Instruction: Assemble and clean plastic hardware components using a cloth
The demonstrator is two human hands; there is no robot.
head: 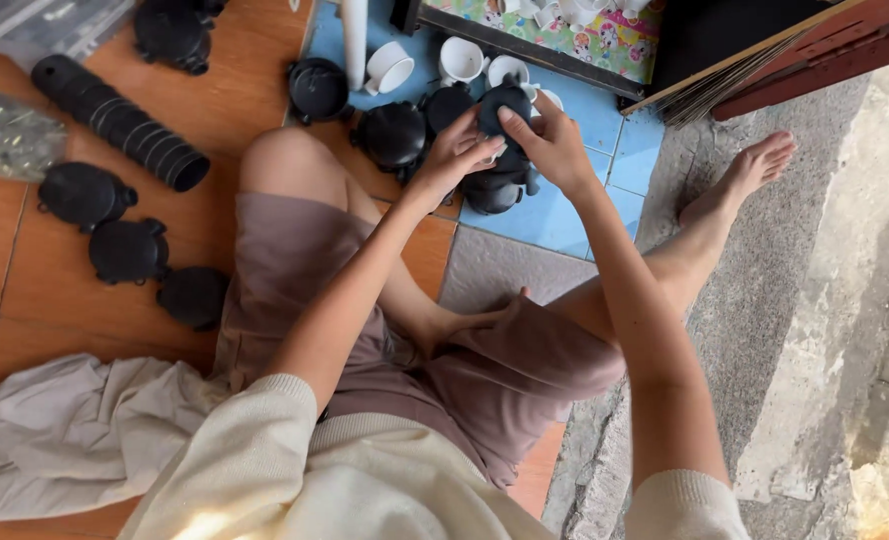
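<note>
I sit cross-legged on the floor and hold a black round plastic part (502, 108) up in front of me with both hands. My left hand (457, 155) grips it from the left side, fingers curled over its lower edge. My right hand (548, 140) presses on it from the right, thumb on its front. Directly below the held part lies another black round part (495, 192) on the blue tile. More black round parts (393, 133) lie just left of my hands.
White pipe elbows (462, 60) lie on blue tiles beyond my hands. Black round parts (128, 250) and a black ribbed tube (120, 122) sit on the orange tiles at left. A pale cloth (65, 430) lies lower left. Rough concrete (825, 300) runs along the right.
</note>
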